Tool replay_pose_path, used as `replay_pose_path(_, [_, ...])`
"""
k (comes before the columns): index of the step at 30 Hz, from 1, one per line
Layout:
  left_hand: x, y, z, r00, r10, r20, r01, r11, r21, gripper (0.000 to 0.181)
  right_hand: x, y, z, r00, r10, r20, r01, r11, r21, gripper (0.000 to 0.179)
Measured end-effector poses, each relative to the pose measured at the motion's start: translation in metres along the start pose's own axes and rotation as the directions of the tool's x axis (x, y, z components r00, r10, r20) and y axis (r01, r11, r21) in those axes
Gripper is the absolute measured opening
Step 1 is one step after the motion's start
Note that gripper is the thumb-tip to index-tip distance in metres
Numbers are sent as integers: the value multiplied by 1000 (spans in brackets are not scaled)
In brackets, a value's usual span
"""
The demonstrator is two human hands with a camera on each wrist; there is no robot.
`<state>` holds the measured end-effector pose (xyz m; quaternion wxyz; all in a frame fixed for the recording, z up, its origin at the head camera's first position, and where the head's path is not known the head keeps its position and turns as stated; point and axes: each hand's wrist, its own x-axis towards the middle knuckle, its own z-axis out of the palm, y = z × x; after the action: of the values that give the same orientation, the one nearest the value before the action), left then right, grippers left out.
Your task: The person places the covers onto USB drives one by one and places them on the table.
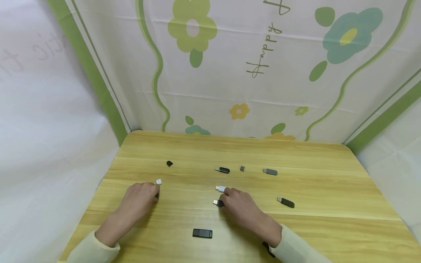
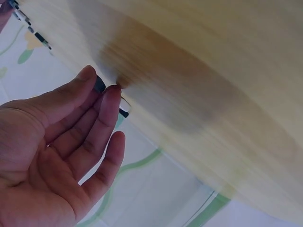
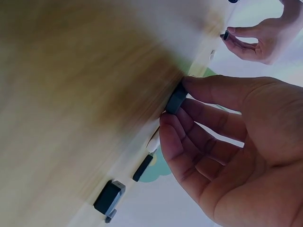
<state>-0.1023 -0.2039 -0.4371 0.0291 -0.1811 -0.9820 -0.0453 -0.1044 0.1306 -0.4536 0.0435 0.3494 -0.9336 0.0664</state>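
The right hand [image 1: 241,206] pinches a black USB stick [image 1: 220,204], likely so its plug [image 1: 215,202] pokes free toward nine o'clock, where the left hand [image 1: 139,199] pinches a black cap [image 2: 100,84].

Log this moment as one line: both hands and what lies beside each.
left hand: pinches small black piece | right hand: pinches black stick | beside left: white cap | beside right: white stick
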Motion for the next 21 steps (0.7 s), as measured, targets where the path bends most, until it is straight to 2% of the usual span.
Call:
replay_pose_path(8, [1,4,-2,1000,-14,12,14,999,-43,29,0,2,3,1000,4,-3,-4,1000,-5,7])
replay_pose_path(16, [2,10,-3,1000,28,-10,-29,998,-56,25,0,2,0,1000,9,17,-9,1000,0,6])
replay_pose_path(21, [1,16,-4,999,43,-28,-45,996,-81,25,0,2,-2,1000,1,-5,-1,1000,-5,7])
